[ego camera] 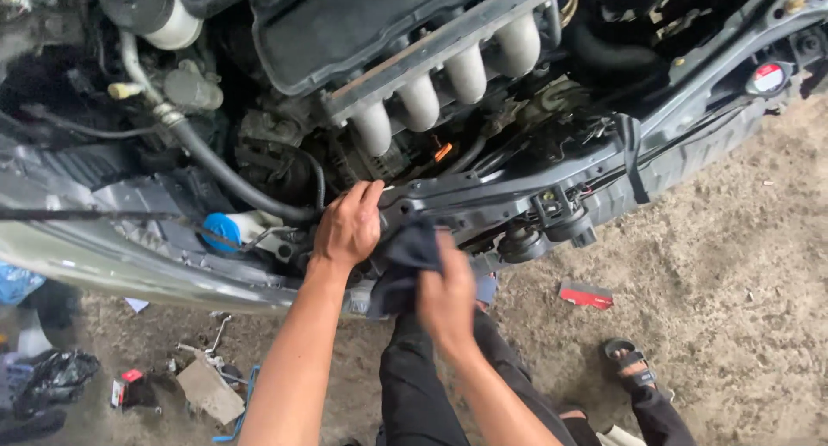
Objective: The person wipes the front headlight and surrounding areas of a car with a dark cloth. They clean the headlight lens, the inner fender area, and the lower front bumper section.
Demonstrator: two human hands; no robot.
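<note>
While the right hand (447, 292) closes its fingers on a dark cloth (405, 260), bunched against the grey front crossmember (517, 187), the left hand (348, 229) rests curled on that crossmember, gripping nothing visible. Intake manifold (448, 79) lies beyond; blue cap (222, 230) sits left.

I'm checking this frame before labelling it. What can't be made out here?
- Head view: left hand covers its own fingertips on the front crossmember; its contact is unseen.
- Dark cloth: the right hand hides how it is gripped.
- Red cap: markings too small.
- White reservoir: cut by the top edge.
</note>
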